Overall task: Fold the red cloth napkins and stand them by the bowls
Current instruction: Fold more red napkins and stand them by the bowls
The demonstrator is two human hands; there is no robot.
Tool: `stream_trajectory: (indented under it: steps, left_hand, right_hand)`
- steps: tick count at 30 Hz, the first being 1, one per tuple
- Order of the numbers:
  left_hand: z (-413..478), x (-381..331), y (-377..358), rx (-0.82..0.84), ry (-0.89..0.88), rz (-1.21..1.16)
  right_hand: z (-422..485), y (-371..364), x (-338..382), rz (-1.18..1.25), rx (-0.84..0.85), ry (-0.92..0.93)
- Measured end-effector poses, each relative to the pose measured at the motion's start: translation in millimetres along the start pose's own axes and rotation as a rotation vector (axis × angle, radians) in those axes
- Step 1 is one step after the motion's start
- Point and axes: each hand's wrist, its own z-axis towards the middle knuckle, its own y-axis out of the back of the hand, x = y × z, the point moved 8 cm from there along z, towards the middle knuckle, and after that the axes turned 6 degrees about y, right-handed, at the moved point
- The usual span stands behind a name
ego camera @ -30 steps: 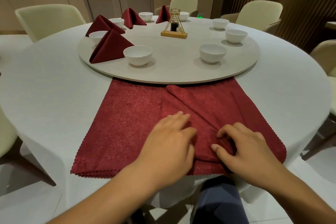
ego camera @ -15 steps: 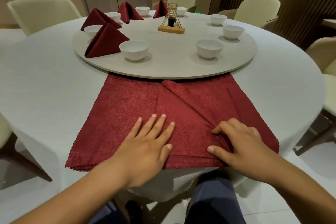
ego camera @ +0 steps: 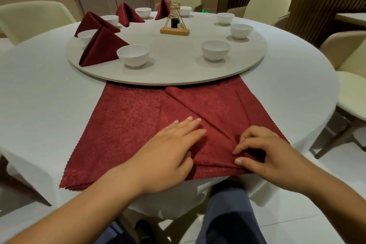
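Napkins (ego camera: pixel 103 47) standing: four (eight bowls (ego camera: pixel 133 55)); left hand (ego camera: pixel 168 156), right hand (ego camera: pixel 273 156) on flat napkin (ego camera: pixel 128 125).

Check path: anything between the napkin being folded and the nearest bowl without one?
Nothing visible. The left hand presses the napkin flat, and the right hand pinches its fold. Only bare turntable lies between it and that bowl.

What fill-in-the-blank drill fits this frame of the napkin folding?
1. ___ folded napkins stand on the turntable.
2. Every bowl is ___ in colour.
3. The left hand lies flat on the red napkin, while the right hand pinches it at its ___ edge.
Missing words: four; white; near.
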Motion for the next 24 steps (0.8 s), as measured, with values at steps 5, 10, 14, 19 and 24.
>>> stream_trajectory:
  steps: [5,10,14,19,24]
  left_hand:
    - [24.3,-27.9,-38.8,0.187,-0.102,0.081]
    - [22.4,-23.7,-52.4,0.216,-0.095,0.149]
    - [23.8,-23.6,-50.7,0.229,-0.09,0.142]
    - [23.1,-24.2,-49.9,0.24,-0.072,0.109]
    - [27.6,-36.2,-38.5,0.12,-0.046,0.159]
  right_hand:
    - [-6.7,1.7,-6.9,0.027,0.007,0.05]
    - [-21.4,5.2,-16.2,0.094,0.017,0.065]
    - [-26.4,6.7,-17.6,0.092,-0.022,0.1]
    - [-30.2,6.3,-16.4,0.09,-0.081,0.144]
    - [-28.3,9.6,-19.0,0.094,-0.15,0.122]
